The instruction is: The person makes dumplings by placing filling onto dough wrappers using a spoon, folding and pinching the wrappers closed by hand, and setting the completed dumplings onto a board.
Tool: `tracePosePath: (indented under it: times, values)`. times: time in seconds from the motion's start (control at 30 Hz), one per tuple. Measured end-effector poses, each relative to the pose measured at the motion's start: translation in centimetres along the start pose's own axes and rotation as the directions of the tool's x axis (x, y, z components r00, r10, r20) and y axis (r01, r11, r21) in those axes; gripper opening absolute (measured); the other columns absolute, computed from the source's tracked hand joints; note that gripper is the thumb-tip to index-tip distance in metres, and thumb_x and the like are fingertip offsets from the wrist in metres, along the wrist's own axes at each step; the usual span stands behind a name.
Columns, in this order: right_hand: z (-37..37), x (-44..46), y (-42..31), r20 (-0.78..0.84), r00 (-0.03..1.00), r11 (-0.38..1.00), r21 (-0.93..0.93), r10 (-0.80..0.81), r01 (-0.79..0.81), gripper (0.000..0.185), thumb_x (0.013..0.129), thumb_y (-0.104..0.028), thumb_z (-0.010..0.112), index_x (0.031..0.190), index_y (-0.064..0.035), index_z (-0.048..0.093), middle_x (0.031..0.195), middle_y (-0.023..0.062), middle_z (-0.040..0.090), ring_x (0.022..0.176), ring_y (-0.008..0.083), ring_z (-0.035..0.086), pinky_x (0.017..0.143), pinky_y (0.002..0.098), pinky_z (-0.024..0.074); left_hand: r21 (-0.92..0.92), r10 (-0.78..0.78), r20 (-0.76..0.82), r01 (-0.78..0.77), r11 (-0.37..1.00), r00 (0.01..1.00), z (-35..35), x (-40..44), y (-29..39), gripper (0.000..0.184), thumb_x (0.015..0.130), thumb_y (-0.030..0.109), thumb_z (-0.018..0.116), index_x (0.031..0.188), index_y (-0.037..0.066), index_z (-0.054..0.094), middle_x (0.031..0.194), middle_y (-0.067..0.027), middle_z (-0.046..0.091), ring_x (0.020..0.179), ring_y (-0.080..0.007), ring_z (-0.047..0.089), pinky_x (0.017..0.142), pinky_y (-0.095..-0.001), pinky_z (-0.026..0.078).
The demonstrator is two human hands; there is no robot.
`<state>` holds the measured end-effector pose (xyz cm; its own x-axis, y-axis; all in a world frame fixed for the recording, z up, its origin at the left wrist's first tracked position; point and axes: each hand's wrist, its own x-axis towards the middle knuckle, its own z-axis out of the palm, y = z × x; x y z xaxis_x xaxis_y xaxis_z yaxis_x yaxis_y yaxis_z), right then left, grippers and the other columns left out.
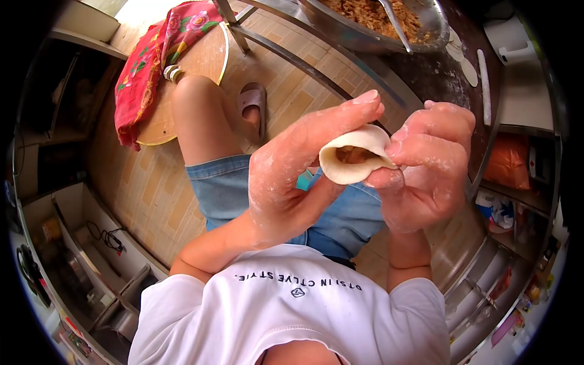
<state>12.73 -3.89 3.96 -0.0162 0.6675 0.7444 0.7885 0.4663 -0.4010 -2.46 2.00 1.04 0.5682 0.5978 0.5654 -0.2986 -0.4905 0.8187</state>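
A round dough wrapper (351,176), folded partly around brown filling (354,154), is held up between my two hands. My left hand (292,161) cups it from the left side of the view, with the thumb below and the fingers above. On the right, my right hand (429,161) pinches the wrapper's right edge between thumb and index finger. The wrapper's mouth is open towards me and some filling shows inside. White flour dusts both hands.
At the top, a metal bowl (434,36) holds brown filling and a spoon (396,25). Flat wrappers (468,72) and a white rolling pin (484,87) lie on the dark table (420,73). A red floral cloth (139,85) covers part of a round woven board (210,55) at upper left.
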Motion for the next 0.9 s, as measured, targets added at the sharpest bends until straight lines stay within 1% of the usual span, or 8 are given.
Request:
tracePosePath:
  times: [0.1, 0.3, 0.47, 0.53, 0.63, 0.67, 0.77, 0.9]
  values:
    - [-0.4, 0.2, -0.4, 0.008, 1.0, 0.999, -0.052, -0.016, 0.016, 0.037, 0.073, -0.046, 0.066, 0.082, -0.0126, 0.054, 0.078, 0.002, 0.052, 0.074, 0.0183, 0.045, 0.08, 0.0395, 0.0379, 0.062, 0.066, 0.012, -0.067, 0.996, 0.998, -0.1, 0.2, 0.2, 0.055, 0.081, 0.012, 0.062, 0.127, -0.004, 0.035, 0.114, -0.0255, 0.052, 0.102, -0.0315, 0.057, 0.083, -0.0357, 0.048]
    - [-0.6, 0.6, -0.7, 0.034, 0.999, 0.998, -0.049, -0.023, 0.025, 0.038, 0.073, -0.048, 0.065, 0.082, -0.0131, 0.053, 0.077, 0.0016, 0.052, 0.074, 0.0179, 0.046, 0.08, 0.0397, 0.0371, 0.008, 0.1, -0.015, -0.1, 0.995, 0.995, -0.1, 0.9, 0.9, 0.046, 0.063, -0.011, 0.064, 0.108, -0.003, 0.055, 0.105, -0.014, 0.061, 0.088, -0.0277, 0.062, 0.073, -0.0319, 0.052]
    - [-0.8, 0.8, -0.5, 0.056, 0.998, 1.0, -0.011, -0.001, 0.002, 0.038, 0.071, -0.049, 0.066, 0.081, -0.0144, 0.053, 0.077, 0.0007, 0.052, 0.073, 0.0167, 0.045, 0.081, 0.0392, 0.0362, 0.116, 0.061, 0.039, -0.065, 0.991, 0.997, -0.8, 0.7, 1.2, 0.047, 0.066, -0.01, 0.063, 0.111, -0.004, 0.052, 0.105, -0.0171, 0.06, 0.09, -0.0292, 0.062, 0.074, -0.0306, 0.053]
    - [-0.6, 0.8, -0.5, 0.032, 0.999, 1.0, -0.001, -0.025, 0.025, 0.037, 0.071, -0.049, 0.066, 0.081, -0.0148, 0.054, 0.077, 0.0003, 0.051, 0.073, 0.0163, 0.045, 0.081, 0.0392, 0.0362, -0.03, 0.049, -0.014, -0.049, 0.998, 0.999, -0.3, 0.5, 0.7, 0.046, 0.069, -0.012, 0.061, 0.113, -0.005, 0.049, 0.108, -0.0185, 0.059, 0.093, -0.0278, 0.062, 0.075, -0.0305, 0.053]
    - [-0.4, 0.7, -0.9, 0.016, 1.0, 0.999, 0.032, 0.006, -0.007, 0.038, 0.072, -0.05, 0.065, 0.081, -0.015, 0.054, 0.077, -0.0001, 0.051, 0.074, 0.0162, 0.045, 0.08, 0.0392, 0.0366, -0.123, 0.111, -0.037, -0.115, 0.986, 0.993, -0.4, 0.7, 0.7, 0.042, 0.078, -0.004, 0.057, 0.117, -0.003, 0.041, 0.113, -0.0244, 0.054, 0.096, -0.0271, 0.06, 0.078, -0.0325, 0.052]
    - [-0.3, 0.4, -1.1, 0.01, 1.0, 0.999, 0.031, 0.013, -0.013, 0.038, 0.072, -0.051, 0.064, 0.081, -0.0148, 0.054, 0.077, -0.0002, 0.05, 0.075, 0.0163, 0.045, 0.08, 0.0393, 0.0368, -0.172, 0.114, -0.042, -0.12, 0.978, 0.993, -0.4, 0.4, 0.3, 0.042, 0.082, 0.005, 0.057, 0.119, -0.001, 0.038, 0.113, -0.0281, 0.052, 0.097, -0.0307, 0.06, 0.08, -0.0354, 0.051]
    - [-0.4, 0.3, -1.0, 0.037, 0.999, 0.999, 0.021, 0.029, -0.03, 0.042, 0.071, -0.054, 0.064, 0.082, -0.0143, 0.055, 0.08, 0.0012, 0.05, 0.077, 0.0171, 0.045, 0.08, 0.0395, 0.0373, -0.138, 0.105, -0.05, -0.111, 0.984, 0.993, -0.6, -0.1, 0.4, 0.045, 0.085, 0.014, 0.058, 0.121, 0.004, 0.035, 0.114, -0.0332, 0.049, 0.098, -0.0327, 0.059, 0.082, -0.0403, 0.051]
    - [1.0, 1.0, -1.1, -0.098, 0.99, 0.99, 0.105, 0.102, -0.092, 0.047, 0.068, -0.059, 0.063, 0.081, -0.014, 0.054, 0.083, 0.0036, 0.049, 0.077, 0.0178, 0.045, 0.081, 0.0395, 0.0379, -0.062, 0.142, -0.226, -0.16, 0.985, 0.964, 0.8, -0.5, -0.2, 0.038, 0.078, -0.005, 0.057, 0.115, -0.003, 0.046, 0.112, -0.0274, 0.054, 0.092, -0.027, 0.062, 0.076, -0.0323, 0.052]
